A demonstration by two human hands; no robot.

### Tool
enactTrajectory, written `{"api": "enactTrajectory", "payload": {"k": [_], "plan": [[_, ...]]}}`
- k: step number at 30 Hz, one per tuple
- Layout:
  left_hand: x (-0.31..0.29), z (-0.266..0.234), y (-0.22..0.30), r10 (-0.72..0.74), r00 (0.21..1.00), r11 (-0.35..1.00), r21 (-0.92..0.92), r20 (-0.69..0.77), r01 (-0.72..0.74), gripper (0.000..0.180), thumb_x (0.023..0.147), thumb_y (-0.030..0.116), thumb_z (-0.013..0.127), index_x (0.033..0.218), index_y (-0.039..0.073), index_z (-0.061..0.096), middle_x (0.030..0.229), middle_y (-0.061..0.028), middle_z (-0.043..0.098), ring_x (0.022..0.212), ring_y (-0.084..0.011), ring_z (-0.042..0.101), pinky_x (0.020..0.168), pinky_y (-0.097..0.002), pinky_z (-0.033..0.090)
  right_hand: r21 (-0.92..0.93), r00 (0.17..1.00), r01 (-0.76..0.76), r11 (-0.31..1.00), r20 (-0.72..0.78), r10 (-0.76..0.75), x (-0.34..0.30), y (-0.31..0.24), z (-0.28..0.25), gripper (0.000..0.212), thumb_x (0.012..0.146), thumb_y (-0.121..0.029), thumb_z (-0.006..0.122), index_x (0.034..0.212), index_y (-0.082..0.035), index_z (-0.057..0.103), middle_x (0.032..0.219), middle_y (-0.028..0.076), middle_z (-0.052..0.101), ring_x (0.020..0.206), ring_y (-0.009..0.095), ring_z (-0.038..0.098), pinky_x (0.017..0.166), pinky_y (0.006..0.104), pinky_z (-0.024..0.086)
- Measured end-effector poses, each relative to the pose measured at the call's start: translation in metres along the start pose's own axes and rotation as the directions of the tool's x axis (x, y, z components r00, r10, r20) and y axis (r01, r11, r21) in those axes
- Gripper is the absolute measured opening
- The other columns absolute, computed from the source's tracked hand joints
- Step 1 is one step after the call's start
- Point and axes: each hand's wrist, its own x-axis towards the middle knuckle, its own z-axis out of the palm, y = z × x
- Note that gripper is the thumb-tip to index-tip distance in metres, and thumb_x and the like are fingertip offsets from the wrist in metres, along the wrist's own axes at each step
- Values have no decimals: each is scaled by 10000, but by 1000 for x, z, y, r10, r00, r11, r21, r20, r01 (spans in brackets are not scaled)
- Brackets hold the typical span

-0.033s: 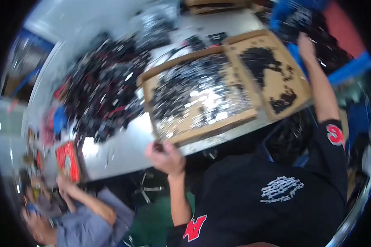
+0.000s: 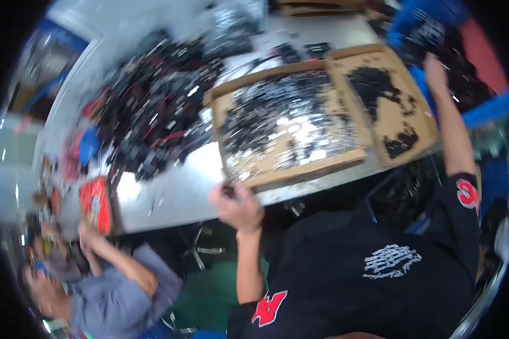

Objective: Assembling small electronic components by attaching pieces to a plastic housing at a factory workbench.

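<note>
My left hand (image 2: 236, 210) is closed at the table's front edge, by the near left corner of a shallow cardboard tray (image 2: 300, 177). A small dark piece (image 2: 228, 191) shows between its fingers, too blurred to name. Many shiny metal and black pieces (image 2: 283, 107) lie spread in that tray. My right arm stretches far to the right, where my right hand (image 2: 435, 73) reaches into a blue bin (image 2: 488, 111) heaped with dark parts (image 2: 464, 73). Its fingers are blurred among those parts.
A narrower cardboard tray (image 2: 387, 116) with small black pieces adjoins the first. A large heap of dark and red parts (image 2: 158, 107) covers the left of the table (image 2: 169, 206). A co-worker (image 2: 119, 299) in grey sits at left beside a box of red-orange pieces (image 2: 96, 203).
The whole view has shifted a little, so the table and trays appear farther right. Both of my hands keep nearly the same places relative to the trays and bin.
</note>
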Motion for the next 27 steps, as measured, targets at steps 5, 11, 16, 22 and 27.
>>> {"api": "enactTrajectory", "payload": {"k": [5,11,16,22,27], "plan": [[-5,-1,7,16,998,994,-102,-62,-22,349,808,126,650,1095,-24,519,983,-173,564,845,-325,573,731,-403,484,-163,994,7,987,112,11,15,49,-2,312,1000,-191,282,1217,-11,418,1033,306,627,996,465,615,809,541,495],[0,-4,2,78,994,992,-88,-79,-85,314,828,118,641,1082,-26,527,969,-166,552,778,-281,574,691,-365,489,-255,982,152,955,146,-117,36,20,-83,257,933,-205,431,1024,-10,572,979,304,633,987,469,609,809,552,475],[5,-5,8,3,999,995,-103,-36,-6,310,876,165,620,1091,-38,526,985,-171,562,834,-293,585,738,-377,489,-68,810,-13,998,584,50,8,18,-53,549,698,-452,770,931,36,679,946,265,677,898,394,665,774,465,515],[1,-10,3,-42,998,998,-45,-42,41,323,845,137,624,1097,-34,518,986,-166,549,842,-287,582,718,-371,489,-54,876,-122,991,464,133,-5,-25,-76,525,734,-405,756,922,79,672,967,300,660,946,403,656,819,440,518],[3,-2,12,50,998,997,-60,-25,-52,321,874,162,600,1107,-37,504,1034,-181,524,895,-303,553,747,-391,465,-239,997,76,968,40,-69,-15,9,-126,402,885,-336,623,1023,41,650,883,201,688,781,355,676,684,450,527]]}}
